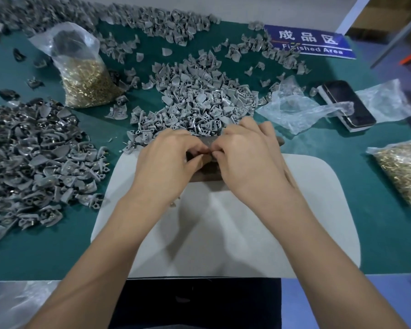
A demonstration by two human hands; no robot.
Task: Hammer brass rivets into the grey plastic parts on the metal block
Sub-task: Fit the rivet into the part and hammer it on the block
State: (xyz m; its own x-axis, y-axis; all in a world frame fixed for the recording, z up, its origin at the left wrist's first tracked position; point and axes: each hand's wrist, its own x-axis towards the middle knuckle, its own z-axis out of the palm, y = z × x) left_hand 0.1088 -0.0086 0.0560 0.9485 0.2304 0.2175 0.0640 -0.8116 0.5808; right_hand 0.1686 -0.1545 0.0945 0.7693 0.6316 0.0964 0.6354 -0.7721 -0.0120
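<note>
Head view is showing both hands working together over the metal block (205, 178), which is sitting on a pale mat (223, 222) on the green desk (377, 186). The left hand (166, 160) and the right hand (249, 155) are meeting fingertip to fingertip, curled and pinching something small between them; whether it is a plastic part, a rivet or both I cannot tell, since the fingers are covering it. A heap of grey plastic parts (199, 100) is lying just beyond the hands at 12 o'clock, another pile (33, 162) at 9 o'clock. Bags of brass rivets (88, 86) are resting at 10 o'clock and at 3 o'clock (403, 172). Judging by looks, the parts are light, stiff and thin-walled, best taken by the flat wing; rivets are tiny, slippery, best pinched by the shank.
</note>
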